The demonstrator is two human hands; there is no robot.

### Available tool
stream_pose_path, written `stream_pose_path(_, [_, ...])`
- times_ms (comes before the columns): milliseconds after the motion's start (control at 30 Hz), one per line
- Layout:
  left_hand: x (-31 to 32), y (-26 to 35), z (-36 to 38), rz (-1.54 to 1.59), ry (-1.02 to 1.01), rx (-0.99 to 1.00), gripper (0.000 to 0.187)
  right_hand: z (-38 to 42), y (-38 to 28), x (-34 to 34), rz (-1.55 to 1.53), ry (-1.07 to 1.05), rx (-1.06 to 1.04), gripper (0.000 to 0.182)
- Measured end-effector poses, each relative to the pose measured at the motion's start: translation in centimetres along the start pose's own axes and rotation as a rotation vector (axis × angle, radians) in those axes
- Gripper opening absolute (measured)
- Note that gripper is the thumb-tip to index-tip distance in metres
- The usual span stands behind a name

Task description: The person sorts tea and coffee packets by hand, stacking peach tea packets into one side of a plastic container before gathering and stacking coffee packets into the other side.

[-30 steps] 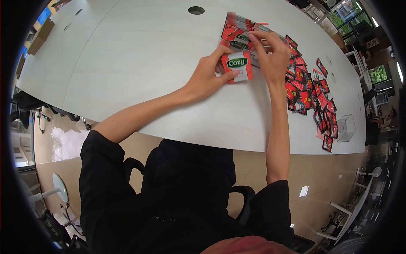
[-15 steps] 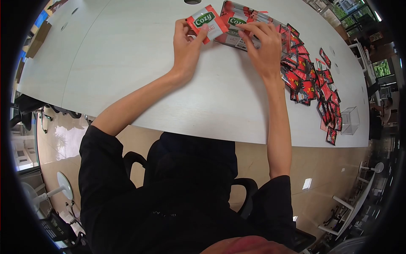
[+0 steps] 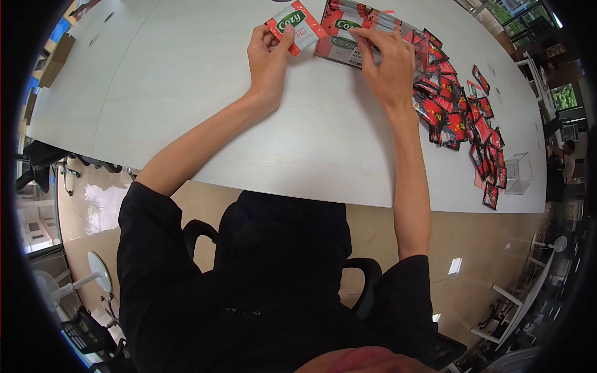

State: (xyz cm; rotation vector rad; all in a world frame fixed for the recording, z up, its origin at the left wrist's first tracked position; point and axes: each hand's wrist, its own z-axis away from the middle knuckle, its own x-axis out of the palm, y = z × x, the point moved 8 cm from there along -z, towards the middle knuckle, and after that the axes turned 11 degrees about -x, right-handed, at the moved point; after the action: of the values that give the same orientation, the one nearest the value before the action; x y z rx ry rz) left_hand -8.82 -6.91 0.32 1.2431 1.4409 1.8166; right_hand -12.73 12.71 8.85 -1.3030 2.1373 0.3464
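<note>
My left hand [image 3: 268, 59] is closed on a red and white Cozy sachet [image 3: 305, 32], thumb on its printed front, held just left of a clear box. The see-through box [image 3: 333, 53] stands near the far edge of the table with rows of upright sachets inside. At its left part another Cozy sachet [image 3: 346, 25] shows its green label. My right hand [image 3: 388, 65] reaches over the box's near wall, thumb and forefinger pinched at the right edge of that sachet. The fingertips partly cover the spot.
A loose heap of red and black sachets [image 3: 448, 112] spreads right of the box. Near the table's right edge stands a small clear container [image 3: 517, 174]. The white table [image 3: 298, 155] ends just before my lap. A cardboard piece [image 3: 57, 59] lies at the far left.
My left hand has shifted slightly up and left with its sachet, which is now tilted more. The right hand stays at the box, its fingertips drawn closer together.
</note>
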Motion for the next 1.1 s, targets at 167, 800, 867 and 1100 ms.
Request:
stream_pose_path(167, [-0.4,-0.2,-0.2,0.020,0.017,-0.003,0.031,0.3,1.2,0.2,-0.248,0.084,0.163,0.013])
stream_pose_path(800, [0.0,-0.1,0.0,0.001,0.000,-0.002,0.028,-0.2,-1.8,0.9,-0.014,-0.039,-0.154,0.025])
stream_pose_path(867, [0.0,-0.1,0.0,0.007,-0.004,-0.001,0.028,-0.4,-2.0,0.7,-0.066,-0.034,-0.143,0.024])
stream_pose_path(1100, [0.4,0.1,0.3,0.018,-0.013,0.000,0.027,-0.4,-1.6,0.8,0.010,-0.042,-0.074,0.034])
